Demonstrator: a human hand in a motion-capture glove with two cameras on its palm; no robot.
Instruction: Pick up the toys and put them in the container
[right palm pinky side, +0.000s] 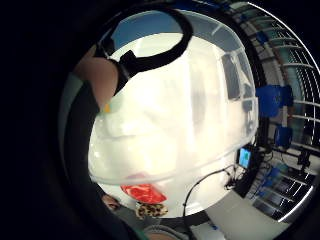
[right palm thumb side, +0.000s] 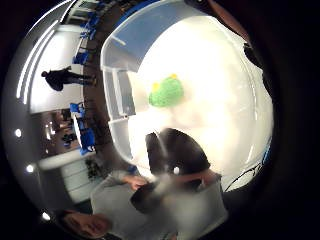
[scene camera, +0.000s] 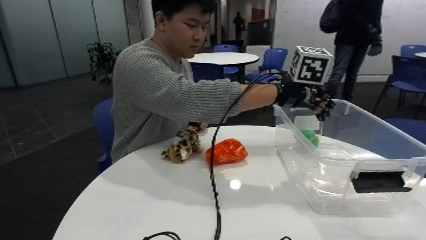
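My gloved right hand (scene camera: 307, 96) hangs over the near end of a clear plastic container (scene camera: 346, 159), its fingers relaxed and pointing down, holding nothing. Below it a green toy (scene camera: 308, 136) lies on the container's floor; the thumb side palm view shows the same green toy (right palm thumb side: 166, 92) with yellow bumps inside the container (right palm thumb side: 120, 95). On the white table beside the container lie a red-orange toy (scene camera: 226, 151) and a leopard-spotted plush toy (scene camera: 181, 146). The little finger side view shows both, the red toy (right palm pinky side: 144, 192) and the spotted toy (right palm pinky side: 151, 210), past the container's wall (right palm pinky side: 200, 165).
The round white table (scene camera: 166, 200) reaches from the toys to its near edge. The container has a black latch handle (scene camera: 379, 181) on its near end. Blue chairs and another table stand behind the person.
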